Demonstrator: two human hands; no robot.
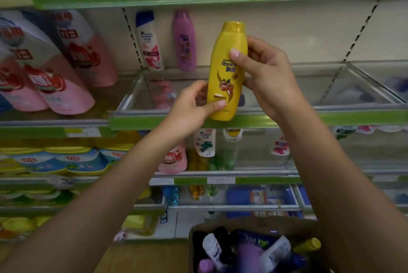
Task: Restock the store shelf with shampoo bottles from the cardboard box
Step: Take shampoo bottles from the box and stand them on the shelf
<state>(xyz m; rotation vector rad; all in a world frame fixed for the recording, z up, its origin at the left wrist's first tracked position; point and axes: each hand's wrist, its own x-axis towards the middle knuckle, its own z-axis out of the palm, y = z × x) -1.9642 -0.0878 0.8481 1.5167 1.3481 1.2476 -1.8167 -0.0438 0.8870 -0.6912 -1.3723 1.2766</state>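
A person holds a yellow shampoo bottle (227, 72) upright in front of the store shelf (254, 118), both hands on it. The left hand (189, 107) grasps the bottle's lower part, thumb pressed on the front label near the base and fingers curled behind. The right hand (267, 76) grasps the upper half, thumb on the front just below the cap and fingers wrapped round the right side. The bottle's base is level with the shelf's green front edge, about midway along it; whether it touches the shelf cannot be told.

At the shelf's back edge, toward the left, stand a white bottle with a blue cap (149, 41) and a purple bottle (184, 40), near each other but apart. Large pink refill pouches (66, 69) fill the neighbouring shelf to the left.

Below, at the bottom of the view, the cardboard box (254, 224) sits open, holding more bottles (254, 250) lying jumbled: white, purple, dark and yellow ones.
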